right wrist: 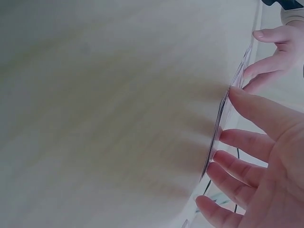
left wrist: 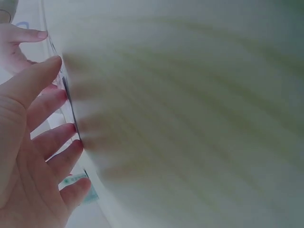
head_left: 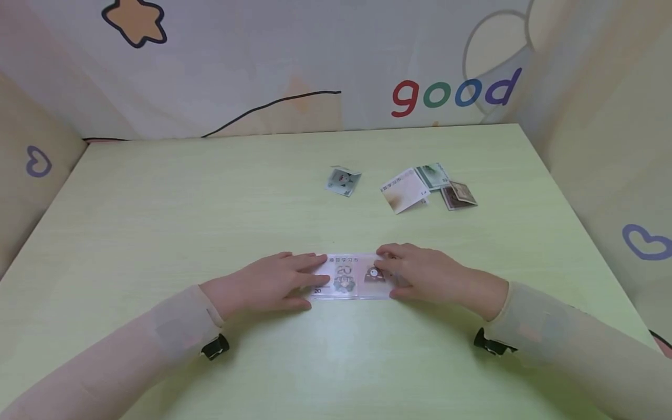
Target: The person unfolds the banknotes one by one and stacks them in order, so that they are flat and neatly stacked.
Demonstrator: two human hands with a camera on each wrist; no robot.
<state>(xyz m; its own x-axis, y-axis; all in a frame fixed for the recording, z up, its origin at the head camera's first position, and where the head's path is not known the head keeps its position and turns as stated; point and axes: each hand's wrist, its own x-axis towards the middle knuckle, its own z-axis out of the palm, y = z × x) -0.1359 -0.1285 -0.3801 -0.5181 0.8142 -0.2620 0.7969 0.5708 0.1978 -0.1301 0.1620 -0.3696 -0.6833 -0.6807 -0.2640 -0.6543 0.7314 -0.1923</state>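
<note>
Left hand (head_left: 278,283): fingers straight and spread, tips resting on the left end of the play banknote (head_left: 347,278), gripping nothing.
Right hand (head_left: 430,275): fingers relaxed, tips on the right end, no grip that I can see.
Banknote's lie: flat on the pale green table (head_left: 336,361), long axis running from hand to hand; neither is nearer.
Banknote's look: pale pinkish, grey print, "20" at the near left corner, shiny near edge.
Beyond: one folded note (head_left: 343,182), then three bunched notes (head_left: 404,191) rightward.
</note>
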